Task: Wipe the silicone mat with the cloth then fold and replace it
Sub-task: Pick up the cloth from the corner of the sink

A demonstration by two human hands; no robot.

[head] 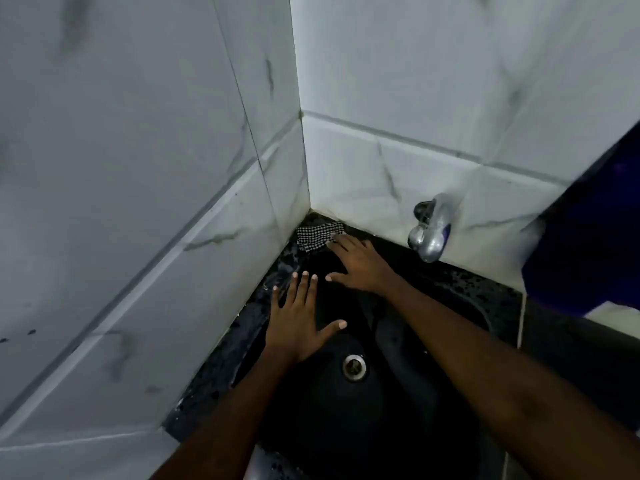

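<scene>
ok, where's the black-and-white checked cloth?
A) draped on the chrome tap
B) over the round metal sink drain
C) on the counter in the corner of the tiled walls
C: the black-and-white checked cloth lies where the tiled walls meet, at the right hand's straight fingertips.

Your left hand [299, 317] lies flat, fingers spread; your right hand [358, 263] reaches farther forward, also flat, both arms extended.
</scene>
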